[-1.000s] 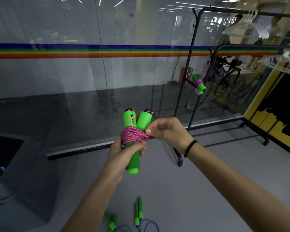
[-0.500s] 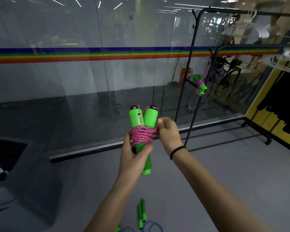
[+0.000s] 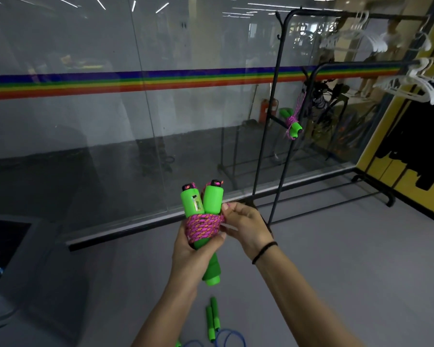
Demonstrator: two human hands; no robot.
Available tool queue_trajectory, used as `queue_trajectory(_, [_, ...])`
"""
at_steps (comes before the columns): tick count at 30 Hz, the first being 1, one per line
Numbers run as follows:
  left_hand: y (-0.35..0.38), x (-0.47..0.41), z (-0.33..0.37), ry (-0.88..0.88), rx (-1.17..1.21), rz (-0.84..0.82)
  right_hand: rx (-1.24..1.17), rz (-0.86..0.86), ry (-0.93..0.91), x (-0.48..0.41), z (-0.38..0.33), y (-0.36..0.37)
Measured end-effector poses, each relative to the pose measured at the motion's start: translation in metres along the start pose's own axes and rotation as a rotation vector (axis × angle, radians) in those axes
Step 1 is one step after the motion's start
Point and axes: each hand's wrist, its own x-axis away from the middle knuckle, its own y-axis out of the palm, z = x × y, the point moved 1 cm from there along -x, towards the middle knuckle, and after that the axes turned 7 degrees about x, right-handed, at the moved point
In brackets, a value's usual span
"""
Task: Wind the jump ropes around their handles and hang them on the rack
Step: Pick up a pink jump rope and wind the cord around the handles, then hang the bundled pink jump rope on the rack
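2 hands (image 3: 246, 227) on wound jump rope (image 3: 203, 227)

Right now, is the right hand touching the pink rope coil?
Touching. Head view: right hand fingertips press the pink rope coil wound on the green handles.

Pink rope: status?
Left hand grips handles, pink rope wound. Right hand pinches the coil. Rack ahead, path clear.

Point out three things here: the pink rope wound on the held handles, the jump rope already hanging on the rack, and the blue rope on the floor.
pink rope (image 3: 203, 227), head view, middle of the coil.
hanging jump rope (image 3: 293, 125), head view, green handle.
blue rope (image 3: 232, 337), head view, loop of cord.
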Motion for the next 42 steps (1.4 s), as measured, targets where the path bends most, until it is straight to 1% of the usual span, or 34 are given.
queue_trajectory(3, [0.005,0.005,-0.005,0.009,-0.025,-0.014,-0.096,0.11,0.126,-0.005,0.012,0.005])
queue_trajectory(7, [0.015,0.016,-0.007,0.052,-0.098,-0.074,-0.24,0.346,0.189,-0.012,0.018,0.009])
queue_trajectory(10, [0.017,0.023,-0.006,0.037,-0.101,-0.11,-0.266,0.437,0.244,-0.015,0.024,0.001])
queue_trajectory(12, [0.017,0.028,-0.004,0.029,-0.08,-0.144,-0.28,0.43,0.236,-0.017,0.028,-0.003])
queue_trajectory(15, [0.011,0.033,0.002,0.043,-0.057,-0.168,-0.344,0.383,0.139,-0.01,0.024,-0.006])
queue_trajectory(17, [0.003,0.028,0.003,0.046,-0.064,-0.164,-0.393,0.267,0.045,-0.001,0.019,-0.009])
queue_trajectory(18, [-0.002,0.026,0.002,0.008,-0.04,-0.152,-0.408,0.204,0.005,0.007,0.018,-0.011])
queue_trajectory(19, [-0.007,0.02,0.002,-0.034,0.006,-0.147,-0.391,0.181,-0.036,0.013,0.015,-0.014])
queue_trajectory(21, [-0.014,0.015,-0.002,-0.119,0.045,-0.18,-0.274,0.235,-0.064,0.029,0.013,-0.018])
queue_trajectory(24, [-0.018,0.008,-0.012,-0.17,0.025,-0.254,-0.143,0.273,-0.131,0.048,0.006,-0.012])
queue_trajectory(27, [-0.012,0.001,-0.02,-0.128,-0.004,-0.287,-0.04,0.237,-0.203,0.056,-0.005,-0.001])
queue_trajectory(30, [0.005,-0.004,-0.015,-0.129,0.064,-0.33,0.074,0.173,-0.27,0.055,-0.009,0.013])
queue_trajectory(31, [0.013,-0.006,-0.01,-0.126,0.094,-0.348,0.125,0.177,-0.3,0.052,-0.009,0.015])
queue_trajectory(33, [0.02,-0.013,-0.005,-0.097,0.079,-0.388,0.193,0.215,-0.346,0.045,-0.012,0.017])
queue_trajectory(35, [0.019,-0.025,-0.008,-0.132,0.067,-0.388,0.197,0.246,-0.364,0.035,-0.014,0.011])
queue_trajectory(37, [0.021,-0.035,-0.012,-0.217,0.088,-0.371,0.159,0.261,-0.372,0.028,-0.018,-0.001])
queue_trajectory(39, [0.031,-0.044,-0.011,-0.328,0.128,-0.404,0.102,0.265,-0.379,0.02,-0.025,-0.016])
queue_trajectory(42, [0.054,-0.065,-0.014,-0.408,0.156,-0.446,0.01,0.293,-0.39,0.006,-0.036,-0.042])
